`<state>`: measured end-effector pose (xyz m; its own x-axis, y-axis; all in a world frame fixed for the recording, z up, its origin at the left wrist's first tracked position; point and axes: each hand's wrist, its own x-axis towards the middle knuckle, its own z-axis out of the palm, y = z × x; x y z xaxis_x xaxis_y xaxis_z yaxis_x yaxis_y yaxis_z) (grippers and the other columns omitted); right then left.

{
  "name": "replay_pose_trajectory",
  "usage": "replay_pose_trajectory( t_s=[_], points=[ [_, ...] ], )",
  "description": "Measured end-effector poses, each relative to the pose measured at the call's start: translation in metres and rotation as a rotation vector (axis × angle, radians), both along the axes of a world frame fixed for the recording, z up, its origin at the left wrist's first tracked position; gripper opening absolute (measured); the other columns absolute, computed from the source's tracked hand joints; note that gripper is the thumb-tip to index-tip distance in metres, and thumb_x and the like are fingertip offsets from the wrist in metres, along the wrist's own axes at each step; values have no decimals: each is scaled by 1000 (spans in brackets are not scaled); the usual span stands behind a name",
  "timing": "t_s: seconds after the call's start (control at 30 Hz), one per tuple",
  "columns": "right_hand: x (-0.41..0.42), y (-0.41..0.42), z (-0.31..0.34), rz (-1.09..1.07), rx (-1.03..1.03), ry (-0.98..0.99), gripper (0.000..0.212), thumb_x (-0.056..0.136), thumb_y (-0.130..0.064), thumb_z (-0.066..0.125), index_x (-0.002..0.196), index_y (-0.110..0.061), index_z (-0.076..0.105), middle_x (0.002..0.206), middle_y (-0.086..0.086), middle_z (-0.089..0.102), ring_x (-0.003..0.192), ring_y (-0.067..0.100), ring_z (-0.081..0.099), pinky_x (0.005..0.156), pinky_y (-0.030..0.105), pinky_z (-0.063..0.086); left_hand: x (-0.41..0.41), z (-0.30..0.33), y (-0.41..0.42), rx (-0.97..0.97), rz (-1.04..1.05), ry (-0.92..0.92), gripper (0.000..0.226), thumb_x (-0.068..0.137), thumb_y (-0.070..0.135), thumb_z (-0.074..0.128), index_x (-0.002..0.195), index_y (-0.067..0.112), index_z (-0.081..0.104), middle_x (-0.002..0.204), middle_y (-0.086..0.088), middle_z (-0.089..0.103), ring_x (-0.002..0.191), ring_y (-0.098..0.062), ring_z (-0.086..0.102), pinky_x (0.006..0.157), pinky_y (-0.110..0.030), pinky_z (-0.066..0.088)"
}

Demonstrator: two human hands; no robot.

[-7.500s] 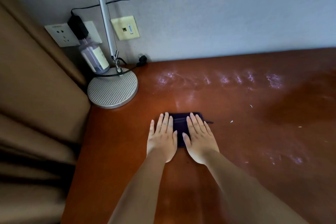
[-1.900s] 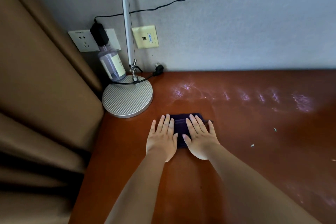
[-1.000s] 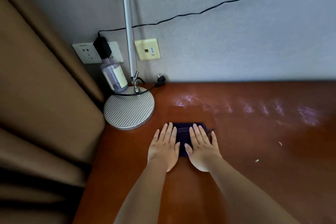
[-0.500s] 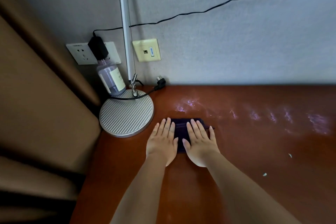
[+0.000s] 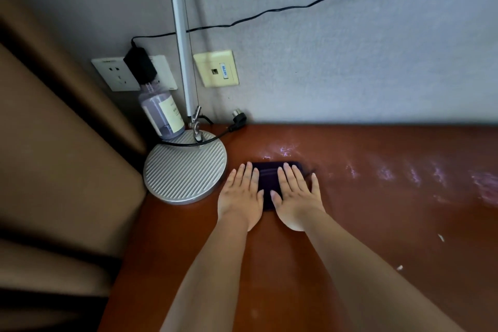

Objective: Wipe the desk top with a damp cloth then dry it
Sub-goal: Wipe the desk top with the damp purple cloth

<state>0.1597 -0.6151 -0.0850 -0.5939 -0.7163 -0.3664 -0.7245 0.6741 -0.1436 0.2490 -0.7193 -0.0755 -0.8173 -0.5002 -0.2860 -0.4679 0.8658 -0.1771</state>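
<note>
A dark folded cloth (image 5: 268, 174) lies flat on the reddish-brown desk top (image 5: 377, 224), close to the back wall. My left hand (image 5: 241, 198) presses on its left part with straight fingers. My right hand (image 5: 296, 197) presses on its right part the same way, thumb beside the left hand. Most of the cloth is hidden under both palms. Pale wet streaks (image 5: 390, 174) run across the desk to the right of the cloth.
A round ribbed lamp base (image 5: 184, 170) with its upright pole (image 5: 182, 35) stands just left of my hands. A clear bottle (image 5: 163, 116) leans behind it under a wall socket (image 5: 118, 75). Brown curtain (image 5: 54, 143) borders the left edge. Small white crumbs (image 5: 440, 237) dot the right.
Both hands have pushed the cloth farther from me toward the back wall and the lamp base. The hands stay flat on it throughout.
</note>
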Motion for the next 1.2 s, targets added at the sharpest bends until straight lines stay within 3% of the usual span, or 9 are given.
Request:
replay_pose_trajectory(
  t_s=[0.33,0.5,1.2],
  points=[
    [80,52,4,18,28,-15,60,102,-45,5,148,-17,-22,156,-3,-27,143,12,-25,116,45,-16,80,5,52,-5,-5,-40,57,104,37,2,149,9,-17,159,-9,-21,147,-21,-18,119,-37,-11],
    [83,56,4,49,20,-7,61,102,-46,6,149,-18,-19,157,-4,-25,144,11,-23,116,45,-15,87,6,56,-26,-20,-46,57,104,38,1,149,8,-17,159,-10,-19,147,-23,-17,120,-38,-10],
    [-29,-15,-1,34,-25,-12,59,102,-45,7,151,-20,-16,158,-5,-24,144,11,-23,116,45,-15,-29,3,-18,-62,-20,-68,58,103,36,3,151,8,-12,160,-10,-15,148,-21,-15,120,-38,-9]
  ],
)
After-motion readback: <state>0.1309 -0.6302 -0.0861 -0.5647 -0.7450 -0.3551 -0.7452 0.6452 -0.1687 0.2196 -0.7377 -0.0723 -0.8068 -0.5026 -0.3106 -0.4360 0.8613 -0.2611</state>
